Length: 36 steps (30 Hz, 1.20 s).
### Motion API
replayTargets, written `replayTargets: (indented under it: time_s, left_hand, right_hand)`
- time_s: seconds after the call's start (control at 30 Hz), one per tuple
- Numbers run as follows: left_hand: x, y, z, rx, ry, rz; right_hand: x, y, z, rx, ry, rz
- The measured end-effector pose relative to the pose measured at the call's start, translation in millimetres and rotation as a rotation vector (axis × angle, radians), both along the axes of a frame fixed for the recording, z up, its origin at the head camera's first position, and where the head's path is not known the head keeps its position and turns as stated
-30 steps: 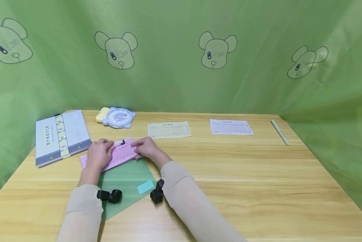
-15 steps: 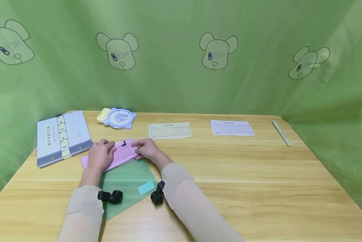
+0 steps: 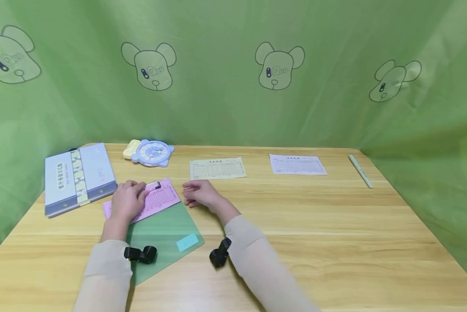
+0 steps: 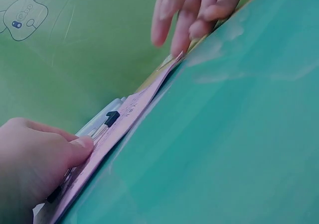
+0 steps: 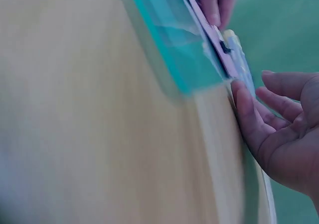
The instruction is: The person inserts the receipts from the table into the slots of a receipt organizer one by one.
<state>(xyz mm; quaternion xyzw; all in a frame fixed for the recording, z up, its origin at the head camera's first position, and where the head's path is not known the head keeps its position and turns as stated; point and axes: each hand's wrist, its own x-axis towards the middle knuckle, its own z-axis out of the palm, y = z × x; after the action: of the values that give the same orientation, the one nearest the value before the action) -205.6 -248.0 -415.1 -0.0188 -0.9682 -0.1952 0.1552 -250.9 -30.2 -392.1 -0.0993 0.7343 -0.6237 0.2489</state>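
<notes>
A translucent green clipboard (image 3: 161, 236) lies tilted on the table. A pink printed form (image 3: 162, 200) lies across its top end, under the metal clip with black ends (image 4: 112, 117). My left hand (image 3: 127, 200) grips the clipboard at the clip, its thumb on the metal; its other fingers are partly hidden. Just off the form's right end is my right hand (image 3: 203, 193), holding nothing. In the right wrist view its fingers (image 5: 249, 117) are loosely bent and spread, close to the clipboard's corner.
A blue ledger binder (image 3: 79, 177) lies to the left. Behind the clipboard is a blue clock-shaped item (image 3: 154, 153) beside a yellow piece (image 3: 131, 149). A cream form (image 3: 218, 169), a pale lilac form (image 3: 297, 165) and a light green pen (image 3: 360, 171) lie farther right.
My right hand has let go of the pink form's right end and moved a little to the right. The left hand stays at the clip.
</notes>
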Motion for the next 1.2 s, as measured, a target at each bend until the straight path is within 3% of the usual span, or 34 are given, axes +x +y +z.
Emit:
replayTargets:
  time_s: [0.5, 0.73, 0.97, 1.2]
  left_hand:
    - [3.5, 0.3, 1.6, 0.060, -0.013, 0.010]
    - [2.5, -1.4, -1.5, 0.076, -0.004, 0.012]
    - [1.4, -3.4, -2.5, 0.084, 0.012, 0.012]
    - [1.1, -3.8, -2.6, 0.101, 0.005, 0.018]
  right_hand:
    - [-38.1, 74, 19.1, 0.049, 0.144, -0.143]
    - [-62.3, 98, 22.7, 0.163, 0.225, -0.228]
    - [-79.3, 107, 17.1, 0.267, 0.210, -0.271]
    - [-83.7, 112, 4.2, 0.302, 0.168, -0.349]
